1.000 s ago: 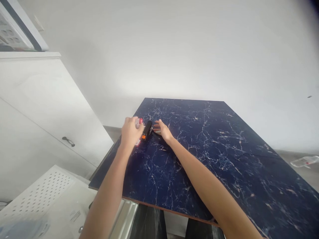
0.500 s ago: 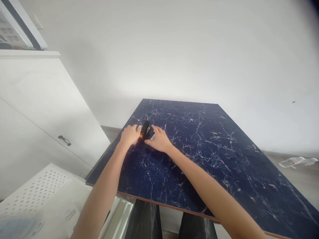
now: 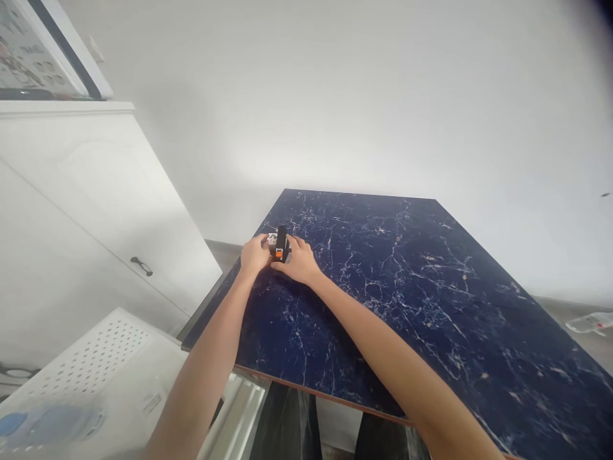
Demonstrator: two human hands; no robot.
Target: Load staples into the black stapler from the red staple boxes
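A small black stapler (image 3: 281, 237) with an orange patch on its near end lies between my hands, toward the left of the dark blue marbled table (image 3: 383, 275). Against its left side is a little box (image 3: 272, 239) with white and black print. My left hand (image 3: 255, 254) closes around the box from the left, its thumb toward the stapler. My right hand (image 3: 301, 259) curls against the stapler's right side, with the thumb at the near end. Fingers hide much of both things.
A white cabinet (image 3: 96, 191) with a dark handle stands left of the table. Lower left is a white perforated container (image 3: 96, 358) with clear plastic on it. A clear plastic item (image 3: 591, 322) lies on the floor at right. White wall rises behind the table.
The stapler has turned more upright in view, its orange end now facing me. My right hand has moved left, closer to my left hand. The whole view has shifted slightly.
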